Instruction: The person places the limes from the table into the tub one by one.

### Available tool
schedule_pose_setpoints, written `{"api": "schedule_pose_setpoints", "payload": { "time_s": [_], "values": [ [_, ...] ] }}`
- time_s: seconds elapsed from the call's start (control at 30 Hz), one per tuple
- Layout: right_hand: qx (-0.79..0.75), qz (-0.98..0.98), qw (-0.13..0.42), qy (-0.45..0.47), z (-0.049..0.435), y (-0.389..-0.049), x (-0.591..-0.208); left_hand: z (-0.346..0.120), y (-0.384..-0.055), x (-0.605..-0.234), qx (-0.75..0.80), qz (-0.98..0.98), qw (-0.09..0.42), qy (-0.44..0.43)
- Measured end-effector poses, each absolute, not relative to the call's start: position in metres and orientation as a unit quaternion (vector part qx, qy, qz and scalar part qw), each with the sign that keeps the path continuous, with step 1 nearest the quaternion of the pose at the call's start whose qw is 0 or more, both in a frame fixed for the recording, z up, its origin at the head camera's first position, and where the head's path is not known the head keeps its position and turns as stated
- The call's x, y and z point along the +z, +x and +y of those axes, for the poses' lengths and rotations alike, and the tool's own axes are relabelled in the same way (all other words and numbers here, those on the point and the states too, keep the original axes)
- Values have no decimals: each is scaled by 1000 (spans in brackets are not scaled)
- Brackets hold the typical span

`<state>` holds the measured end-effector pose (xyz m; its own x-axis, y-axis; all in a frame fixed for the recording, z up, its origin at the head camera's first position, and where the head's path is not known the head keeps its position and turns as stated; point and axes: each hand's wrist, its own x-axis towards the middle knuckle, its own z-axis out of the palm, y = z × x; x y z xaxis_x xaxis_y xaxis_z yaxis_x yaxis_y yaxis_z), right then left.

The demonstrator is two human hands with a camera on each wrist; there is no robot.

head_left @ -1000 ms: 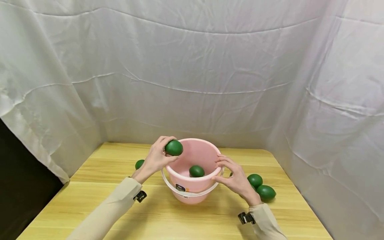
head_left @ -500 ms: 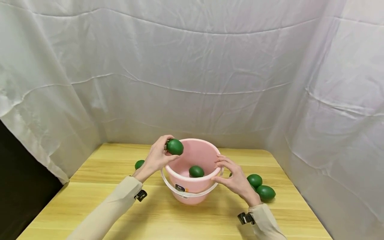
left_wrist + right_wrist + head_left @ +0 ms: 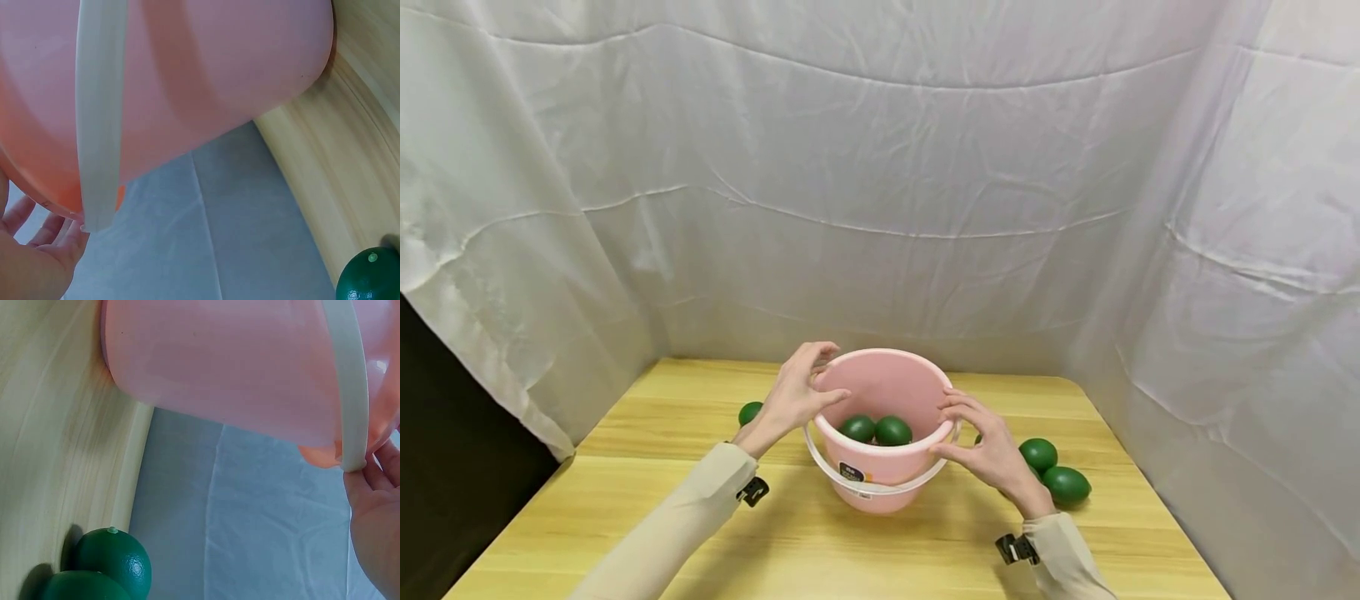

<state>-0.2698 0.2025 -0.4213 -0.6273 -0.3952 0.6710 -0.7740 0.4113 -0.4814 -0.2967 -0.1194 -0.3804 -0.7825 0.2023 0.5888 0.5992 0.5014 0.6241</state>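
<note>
A pink bucket (image 3: pixel 887 471) with a white handle (image 3: pixel 816 454) stands upright on the wooden table. Two green limes, one left (image 3: pixel 859 428) and one right (image 3: pixel 893 431), lie inside it, side by side. My left hand (image 3: pixel 793 400) is at the bucket's left rim, thumb and fingers spread apart with nothing between them. Over the right rim lies my right hand (image 3: pixel 988 446), fingers and thumb parted and fingertips touching the rim; it holds no lime. In the right wrist view its fingers (image 3: pixel 378 478) meet the bucket beside the handle's end.
Several limes (image 3: pixel 1066 486) lie right of the bucket, some partly behind my right hand. Another lime (image 3: pixel 749 412) sits to the left, beside my left wrist. Grey-white cloth (image 3: pixel 880 167) hangs behind the wooden table (image 3: pixel 820 558) and along its sides.
My left hand has let go of its lime, which has dropped into the bucket beside the other one. Both hands have stayed at the rim.
</note>
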Motion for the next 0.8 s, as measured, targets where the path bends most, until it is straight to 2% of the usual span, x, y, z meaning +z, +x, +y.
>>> {"api": "schedule_pose_setpoints", "payload": {
  "time_s": [0.5,0.8],
  "values": [
    [405,-799,238,375,201,-270,-419,-125,-297,-383,-409,-831,281,-253],
    [405,-801,236,371,203,-270,-419,-136,-298,-387,-430,-831,273,-222]
  ]
}}
